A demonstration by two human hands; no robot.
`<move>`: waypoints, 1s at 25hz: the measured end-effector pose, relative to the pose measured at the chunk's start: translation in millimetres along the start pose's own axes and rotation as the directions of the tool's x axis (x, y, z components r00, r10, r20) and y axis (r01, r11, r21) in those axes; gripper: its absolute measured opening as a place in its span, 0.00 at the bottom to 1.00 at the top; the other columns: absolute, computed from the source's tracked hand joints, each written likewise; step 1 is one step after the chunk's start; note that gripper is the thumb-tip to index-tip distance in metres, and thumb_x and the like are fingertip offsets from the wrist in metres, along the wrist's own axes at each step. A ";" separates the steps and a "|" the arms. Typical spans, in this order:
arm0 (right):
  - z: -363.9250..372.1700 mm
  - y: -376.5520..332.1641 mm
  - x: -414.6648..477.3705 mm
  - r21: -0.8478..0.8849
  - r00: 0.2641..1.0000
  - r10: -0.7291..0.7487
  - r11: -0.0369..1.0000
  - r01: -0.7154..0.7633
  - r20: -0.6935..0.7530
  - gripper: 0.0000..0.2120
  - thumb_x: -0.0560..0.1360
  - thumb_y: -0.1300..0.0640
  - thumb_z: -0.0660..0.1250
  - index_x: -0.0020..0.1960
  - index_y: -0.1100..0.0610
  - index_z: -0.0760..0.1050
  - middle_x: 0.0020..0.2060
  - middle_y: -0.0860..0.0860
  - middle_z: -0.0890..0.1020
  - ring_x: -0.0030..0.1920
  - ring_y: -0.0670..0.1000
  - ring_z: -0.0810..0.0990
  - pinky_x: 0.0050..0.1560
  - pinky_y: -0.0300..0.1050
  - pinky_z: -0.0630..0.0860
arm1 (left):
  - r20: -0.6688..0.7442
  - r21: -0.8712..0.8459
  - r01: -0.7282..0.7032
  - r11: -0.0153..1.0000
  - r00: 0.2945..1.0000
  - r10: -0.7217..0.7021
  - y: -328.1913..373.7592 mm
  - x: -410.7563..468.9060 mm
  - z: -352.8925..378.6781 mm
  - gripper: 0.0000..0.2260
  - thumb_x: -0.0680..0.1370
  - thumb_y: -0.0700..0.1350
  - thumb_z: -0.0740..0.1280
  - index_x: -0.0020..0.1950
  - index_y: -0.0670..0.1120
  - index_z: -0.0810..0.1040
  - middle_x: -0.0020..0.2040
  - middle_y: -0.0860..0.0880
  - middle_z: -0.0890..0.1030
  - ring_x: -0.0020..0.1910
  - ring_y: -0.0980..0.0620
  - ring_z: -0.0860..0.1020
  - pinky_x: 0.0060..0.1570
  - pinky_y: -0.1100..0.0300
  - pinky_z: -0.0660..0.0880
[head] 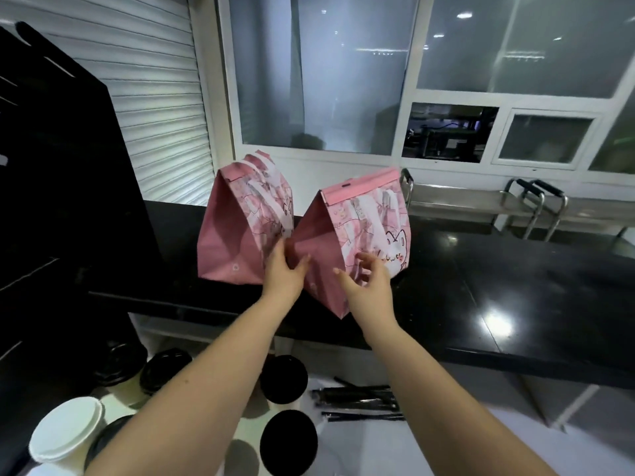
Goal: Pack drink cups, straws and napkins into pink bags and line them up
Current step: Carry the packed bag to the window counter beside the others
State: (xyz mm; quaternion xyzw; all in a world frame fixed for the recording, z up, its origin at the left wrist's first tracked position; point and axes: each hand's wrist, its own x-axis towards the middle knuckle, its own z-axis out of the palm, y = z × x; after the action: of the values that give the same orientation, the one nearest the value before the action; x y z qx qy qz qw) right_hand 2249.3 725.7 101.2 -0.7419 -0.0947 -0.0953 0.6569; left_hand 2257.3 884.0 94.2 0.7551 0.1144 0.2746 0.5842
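near pink bag (360, 228) stands folded shut on the black worktop (515, 286) at 12 o'clock, second bag (233, 235) just beside it at 9. left grip (285, 269) presses flat-fingered on its side. right grip (369, 280) hovers loosely spread, holding nothing. probably soft-walled and tippy, so best steadied low on both sides.

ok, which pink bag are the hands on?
The right bag, nearer the counter's front edge: left hand at its plain side, right hand at its printed front. The other bag stands farther left.
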 end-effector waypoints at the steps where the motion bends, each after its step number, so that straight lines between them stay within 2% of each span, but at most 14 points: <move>1: 2.8 -1.2 1.3 0.001 1.000 0.010 1.000 -0.010 -0.026 0.23 0.68 0.49 0.75 0.59 0.49 0.71 0.58 0.50 0.74 0.56 0.50 0.76 0.59 0.54 0.76 | 0.009 0.031 -0.035 0.999 0.999 0.034 -2.4 -1.7 0.7 0.27 0.73 0.47 0.73 0.70 0.47 0.69 0.67 0.47 0.73 0.67 0.49 0.71 0.68 0.50 0.68; 3: 2.3 -0.8 5.3 0.020 0.997 0.027 0.999 -0.025 -0.074 0.24 0.66 0.47 0.76 0.58 0.47 0.71 0.58 0.50 0.75 0.55 0.49 0.77 0.56 0.52 0.77 | -0.023 0.035 -0.106 0.994 0.994 0.107 -5.6 -13.1 0.1 0.27 0.67 0.59 0.74 0.64 0.56 0.72 0.59 0.56 0.73 0.60 0.54 0.74 0.61 0.57 0.72; 5: -0.3 -0.1 8.2 0.035 0.995 0.030 0.999 -0.027 -0.092 0.21 0.64 0.46 0.77 0.53 0.43 0.71 0.54 0.49 0.79 0.51 0.46 0.80 0.48 0.44 0.78 | -0.048 0.052 -0.169 0.984 0.984 0.172 -4.3 -22.9 1.1 0.25 0.62 0.66 0.72 0.55 0.64 0.71 0.52 0.63 0.71 0.52 0.62 0.74 0.52 0.63 0.73; 7: 3.4 0.0 9.0 0.006 0.993 0.021 1.000 -0.021 -0.118 0.19 0.62 0.45 0.77 0.48 0.40 0.71 0.48 0.45 0.81 0.43 0.39 0.81 0.40 0.36 0.75 | -0.056 0.050 -0.206 0.977 0.976 0.208 -0.6 -22.6 3.3 0.24 0.61 0.64 0.74 0.53 0.62 0.71 0.50 0.61 0.72 0.48 0.63 0.74 0.48 0.64 0.74; 10: 11.2 1.0 10.2 -0.075 0.983 0.005 0.997 -0.019 -0.184 0.18 0.61 0.43 0.76 0.45 0.40 0.70 0.42 0.42 0.80 0.39 0.36 0.79 0.33 0.30 0.73 | -0.031 0.116 -0.237 0.965 0.970 0.242 1.2 -11.9 4.9 0.24 0.63 0.54 0.80 0.53 0.51 0.75 0.49 0.53 0.74 0.47 0.55 0.75 0.48 0.60 0.74; 12: 12.6 4.2 10.6 -0.114 0.982 0.014 0.993 -0.036 -0.188 0.17 0.62 0.46 0.76 0.45 0.43 0.71 0.42 0.44 0.80 0.39 0.40 0.80 0.35 0.35 0.75 | -0.007 0.137 -0.211 0.968 0.977 0.214 -3.7 -8.2 4.4 0.22 0.64 0.50 0.80 0.52 0.46 0.76 0.49 0.50 0.76 0.49 0.50 0.76 0.50 0.54 0.75; 14: 10.3 12.9 6.0 -0.114 0.981 0.026 0.992 -0.049 -0.191 0.16 0.65 0.45 0.76 0.45 0.44 0.71 0.42 0.45 0.81 0.39 0.42 0.81 0.36 0.39 0.77 | -0.020 0.099 -0.167 0.981 0.985 0.169 -13.2 -11.0 0.3 0.19 0.66 0.50 0.79 0.51 0.47 0.76 0.49 0.49 0.78 0.49 0.48 0.78 0.49 0.53 0.76; 17: 4.1 28.5 -4.9 -0.123 0.980 0.036 0.991 -0.061 -0.197 0.14 0.66 0.44 0.75 0.43 0.44 0.71 0.41 0.46 0.80 0.38 0.43 0.81 0.35 0.39 0.77 | -0.035 0.088 -0.137 0.987 0.989 0.140 -29.0 -20.3 -5.4 0.17 0.66 0.52 0.78 0.48 0.50 0.75 0.48 0.51 0.78 0.45 0.53 0.78 0.44 0.60 0.75; 20: 4.6 32.1 -4.8 -0.184 0.983 0.045 0.980 -0.078 -0.177 0.13 0.68 0.46 0.74 0.43 0.46 0.71 0.42 0.48 0.79 0.40 0.48 0.80 0.35 0.41 0.75 | -0.010 0.127 -0.121 0.984 0.992 0.123 -35.6 -23.8 -8.8 0.17 0.67 0.51 0.78 0.47 0.52 0.73 0.47 0.54 0.75 0.43 0.64 0.75 0.40 0.74 0.68; 25: -3.7 39.5 -10.1 -0.187 0.982 0.066 0.977 -0.100 -0.180 0.09 0.72 0.56 0.72 0.43 0.46 0.72 0.39 0.45 0.80 0.39 0.43 0.79 0.37 0.38 0.74 | -0.022 0.121 -0.081 0.989 0.996 0.085 -52.0 -28.4 -16.8 0.13 0.71 0.41 0.76 0.38 0.54 0.74 0.36 0.57 0.78 0.37 0.67 0.76 0.36 0.76 0.69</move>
State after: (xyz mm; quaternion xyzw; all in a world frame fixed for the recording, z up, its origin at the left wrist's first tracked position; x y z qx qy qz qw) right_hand 2249.9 717.2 61.2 -0.7950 0.0033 -0.1405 0.5902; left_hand 2232.5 898.9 39.9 0.7892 0.1072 0.3015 0.5241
